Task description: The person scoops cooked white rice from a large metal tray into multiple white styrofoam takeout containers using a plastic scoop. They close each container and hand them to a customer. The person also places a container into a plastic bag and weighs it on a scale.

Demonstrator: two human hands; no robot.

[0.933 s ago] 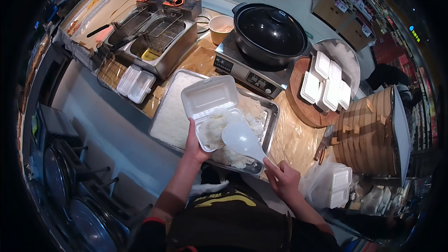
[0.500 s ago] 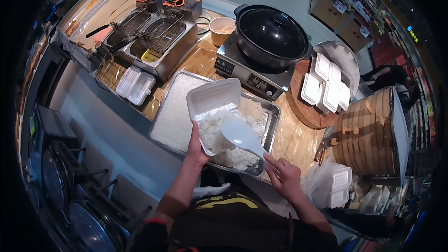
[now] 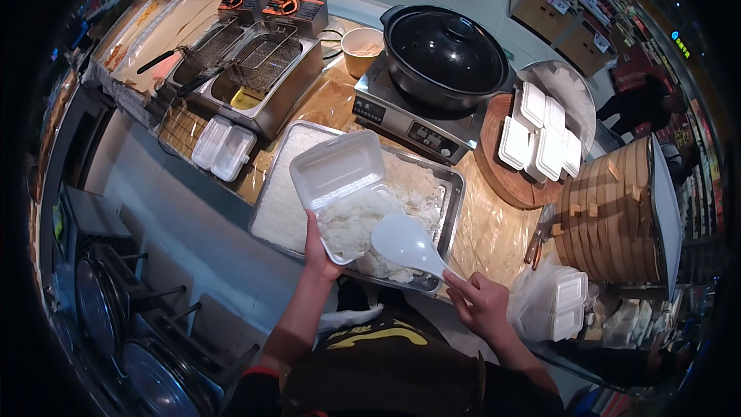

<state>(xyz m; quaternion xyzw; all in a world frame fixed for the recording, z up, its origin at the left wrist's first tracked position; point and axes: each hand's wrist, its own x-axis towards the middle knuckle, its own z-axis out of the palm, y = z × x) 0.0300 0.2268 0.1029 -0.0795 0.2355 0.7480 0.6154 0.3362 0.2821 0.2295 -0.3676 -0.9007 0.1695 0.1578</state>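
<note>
left hand [image 3: 319, 256] holds a white, open-lidded box [image 3: 337, 170] of clumpy rice [image 3: 346, 224], right hand [image 3: 480, 307] a white paddle [image 3: 405, 242].

- Two hands: one left hand [image 3: 320, 260], one right hand [image 3: 482, 306]
- One big white spoon [image 3: 405, 241]
- One white box of rice [image 3: 340, 164]
- One metal rice tray [image 3: 458, 208]
- One big black pot [image 3: 448, 54]
- Two frying baskets [image 3: 266, 60]
- One round wooden board [image 3: 511, 190]

Relative to the metal tray [image 3: 446, 191], the left hand [image 3: 319, 257] has shifted the foam box [image 3: 338, 165] leftward. The right hand [image 3: 480, 305] has drawn the rice paddle [image 3: 406, 241] slightly toward the tray's near edge.
</note>
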